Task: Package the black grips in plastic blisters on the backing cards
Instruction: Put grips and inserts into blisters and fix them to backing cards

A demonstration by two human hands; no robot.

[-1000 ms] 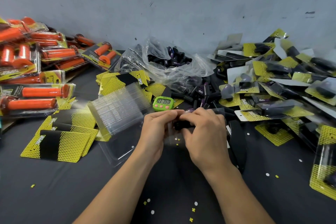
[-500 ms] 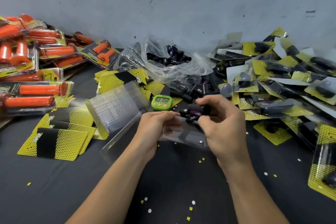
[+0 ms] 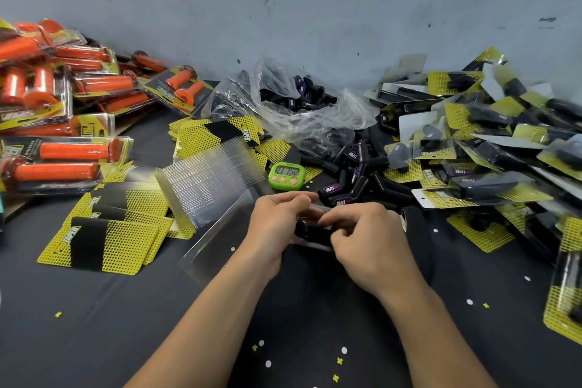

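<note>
At the table's middle, my left hand (image 3: 277,224) grips a clear plastic blister (image 3: 311,244) by its left end. My right hand (image 3: 368,239) presses a black grip (image 3: 310,230) down into that blister, fingers curled over it. Most of the grip is hidden by my fingers. Loose black grips (image 3: 349,179) with purple labels lie just beyond my hands. A stack of empty clear blisters (image 3: 208,179) stands to the left. Yellow-and-black backing cards (image 3: 104,239) are spread at the left front.
A green timer (image 3: 286,176) sits beyond my hands. A clear bag (image 3: 296,104) with more black grips lies at the back. Packaged orange grips (image 3: 59,123) pile up at left, finished black-grip packs (image 3: 485,148) at right. Punched paper scraps dot the dark tabletop (image 3: 94,324).
My right hand has come down from holding the grip above the blister and now pushes it into the blister. The left hand kept its hold on the blister.
</note>
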